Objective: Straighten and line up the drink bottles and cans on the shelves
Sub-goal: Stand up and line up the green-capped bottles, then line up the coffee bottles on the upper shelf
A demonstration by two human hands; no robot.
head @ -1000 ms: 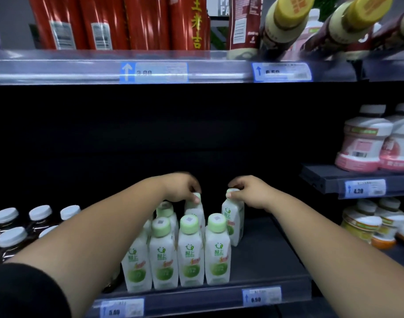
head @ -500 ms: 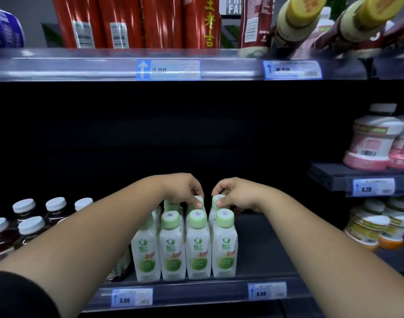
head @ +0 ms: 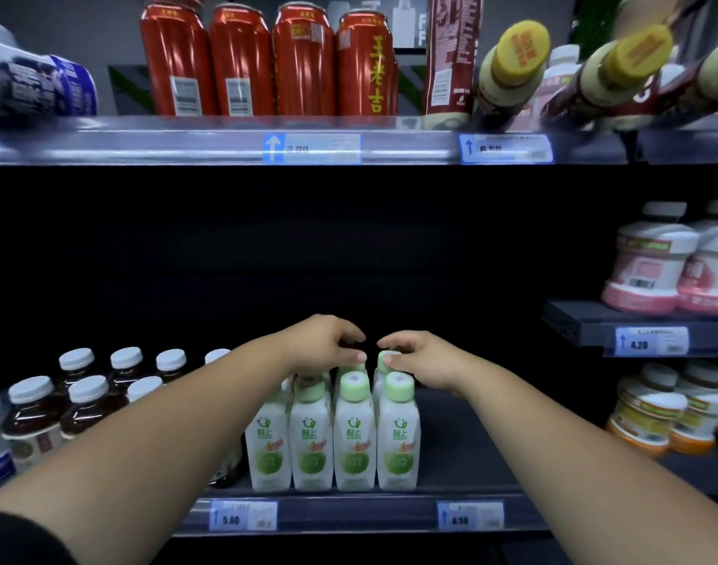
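Observation:
Several white bottles with green caps stand in a tight front row on the lower shelf, more of them behind. My left hand reaches over the row, its fingertips resting on the cap of a back-row bottle. My right hand pinches the green cap of the back-right bottle next to it. Both back bottles stand upright, mostly hidden by the front row and my hands.
Dark tea bottles with white caps crowd the shelf's left. Red cans line the upper shelf, with yellow-capped bottles leaning at its right. Pink bottles and orange-labelled ones fill the right shelves. Bare shelf lies right of the white bottles.
The back-right bottle has slid left against the group, closing the gap. Both hands came together over the back row. The view has tilted up, so the shelf appears lower.

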